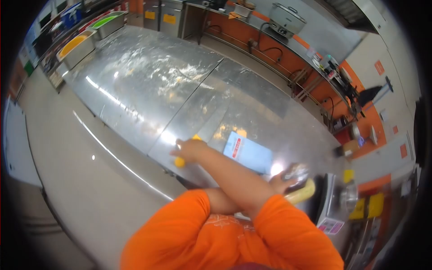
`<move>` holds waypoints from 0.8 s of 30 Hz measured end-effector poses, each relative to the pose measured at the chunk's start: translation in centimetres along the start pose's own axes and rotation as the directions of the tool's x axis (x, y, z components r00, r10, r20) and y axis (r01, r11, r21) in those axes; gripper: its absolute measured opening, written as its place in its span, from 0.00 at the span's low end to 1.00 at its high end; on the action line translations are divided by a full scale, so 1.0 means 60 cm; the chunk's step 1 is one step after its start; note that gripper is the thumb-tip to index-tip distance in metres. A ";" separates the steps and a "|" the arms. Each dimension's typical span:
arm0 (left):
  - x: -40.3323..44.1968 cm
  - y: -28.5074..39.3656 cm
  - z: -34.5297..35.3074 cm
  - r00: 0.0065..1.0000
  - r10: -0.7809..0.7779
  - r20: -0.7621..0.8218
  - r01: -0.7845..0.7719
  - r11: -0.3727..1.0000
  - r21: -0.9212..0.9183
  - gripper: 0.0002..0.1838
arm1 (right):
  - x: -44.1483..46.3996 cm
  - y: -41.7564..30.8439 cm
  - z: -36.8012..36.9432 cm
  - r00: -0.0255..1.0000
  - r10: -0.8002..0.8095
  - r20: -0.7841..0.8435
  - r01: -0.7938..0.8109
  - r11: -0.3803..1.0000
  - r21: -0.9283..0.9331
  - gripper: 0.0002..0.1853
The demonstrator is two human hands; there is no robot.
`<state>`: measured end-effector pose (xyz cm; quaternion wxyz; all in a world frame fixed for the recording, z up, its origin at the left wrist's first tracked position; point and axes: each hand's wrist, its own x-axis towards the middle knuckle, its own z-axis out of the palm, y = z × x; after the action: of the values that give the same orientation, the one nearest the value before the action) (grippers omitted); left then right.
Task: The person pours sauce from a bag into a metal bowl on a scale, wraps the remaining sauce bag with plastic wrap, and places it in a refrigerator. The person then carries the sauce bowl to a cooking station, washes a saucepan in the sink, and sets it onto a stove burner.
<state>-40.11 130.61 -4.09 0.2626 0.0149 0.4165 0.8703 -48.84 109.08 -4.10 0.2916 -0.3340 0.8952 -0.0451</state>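
My arms are crossed, the right forearm over the left. My right hand (191,150) is closed round a yellow handle (180,162) near the table's front edge. A long flat blade seems to run from it along the metal table (256,103). On the other side, my left hand (280,183) touches a shiny, blurred item (297,172); its fingers are partly hidden and smeared. Just below that item lies a pale yellow curved object (301,193). Between the hands is a light blue flat object (247,153) with a red label.
A scale (330,204) stands at the right beside a metal bowl (348,198). White powder and yellowish crumbs are scattered over the tabletop. Metal tubs with orange (72,45) and green (104,20) contents stand at the far left. A side counter holds equipment.
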 end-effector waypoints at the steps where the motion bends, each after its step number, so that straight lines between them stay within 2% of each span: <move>1: 0.004 -0.007 -0.013 0.999 -0.025 0.022 0.025 1.000 0.012 0.27 | 0.008 -0.007 0.001 0.992 0.101 0.075 -0.107 0.990 0.086 0.33; 2: 0.015 -0.029 -0.017 1.000 -0.021 0.005 0.021 1.000 0.008 0.28 | 0.016 -0.007 0.009 0.989 0.125 0.074 -0.133 0.986 0.103 0.33; 3: 0.018 -0.031 -0.015 1.000 -0.008 -0.011 0.008 1.000 -0.004 0.28 | 0.021 -0.003 0.017 0.982 0.187 0.005 -0.185 0.971 0.154 0.31; 4: 0.017 -0.035 -0.019 1.000 -0.007 0.026 0.009 0.998 -0.069 0.28 | 0.022 0.004 0.022 0.966 0.250 -0.061 -0.234 0.952 0.197 0.29; 5: 0.021 -0.037 -0.018 0.999 -0.015 0.050 0.019 0.997 -0.079 0.28 | 0.021 0.011 0.025 0.959 0.276 -0.058 -0.260 0.945 0.196 0.29; 7: 0.029 -0.057 -0.025 1.000 0.001 -0.010 -0.002 0.998 -0.057 0.29 | 0.018 0.014 0.034 0.950 0.285 -0.125 -0.249 0.937 0.246 0.22; 8: 0.031 -0.061 -0.025 0.998 0.032 -0.056 -0.033 0.999 -0.015 0.28 | 0.029 0.027 0.051 0.928 0.337 -0.161 -0.266 0.899 0.347 0.21; 9: 0.008 -0.019 -0.022 0.999 0.003 -0.032 -0.008 0.989 -0.148 0.28 | 0.031 0.041 0.055 0.921 0.351 -0.167 -0.277 0.895 0.350 0.21; 11: 0.005 -0.008 -0.021 1.000 -0.005 -0.011 0.002 0.979 -0.202 0.28 | 0.026 0.066 0.043 0.854 0.410 -0.320 -0.235 0.853 0.467 0.26; 12: 0.026 -0.034 -0.027 0.997 -0.017 0.071 0.039 0.943 -0.330 0.28 | 0.019 0.081 0.025 0.786 0.487 -0.381 -0.237 0.806 0.542 0.27; 14: 0.047 -0.079 -0.046 0.981 0.024 0.193 0.068 0.887 -0.457 0.26 | -0.052 0.115 -0.039 0.749 0.451 -0.485 -0.149 0.829 0.539 0.24; 16: 0.061 -0.081 -0.070 0.960 0.056 0.275 0.101 0.846 -0.524 0.25 | -0.208 0.101 -0.120 0.852 0.472 -0.228 -0.138 0.621 0.771 0.26; 18: 0.079 -0.051 -0.072 0.954 0.017 0.299 0.138 0.860 -0.491 0.23 | -0.362 0.119 -0.095 0.710 0.446 -0.545 -0.022 0.788 0.616 0.29; 19: 0.090 -0.031 -0.066 0.954 -0.017 0.298 0.154 0.884 -0.441 0.22 | -0.451 0.115 -0.084 0.677 0.500 -0.541 0.025 0.718 0.695 0.30; 20: 0.083 0.009 -0.050 0.958 -0.098 0.270 0.180 0.937 -0.298 0.22 | -0.541 0.110 -0.073 0.641 0.551 -0.534 0.083 0.642 0.762 0.31; 21: 0.074 0.052 -0.033 0.954 -0.179 0.240 0.219 0.964 -0.151 0.21 | -0.615 0.086 -0.063 0.508 0.627 -0.591 -0.039 0.702 0.711 0.31; 22: 0.077 0.062 -0.030 0.951 -0.178 0.252 0.217 0.966 -0.137 0.21 | -0.694 0.089 -0.024 0.455 0.657 -0.602 -0.174 0.728 0.663 0.31; 23: 0.082 0.071 -0.027 0.954 -0.225 0.199 0.237 0.971 -0.042 0.21 | -0.753 0.080 0.012 0.323 0.722 -0.612 -0.291 0.691 0.661 0.30; 24: 0.085 0.077 -0.026 0.954 -0.266 0.135 0.262 0.964 0.051 0.23 | -0.808 0.069 0.049 0.275 0.727 -0.629 -0.402 0.681 0.612 0.29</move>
<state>-46.94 129.51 -2.67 0.4050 0.0248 0.4091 0.8173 -20.18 142.90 16.20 -0.1307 0.1342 0.9521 -0.2419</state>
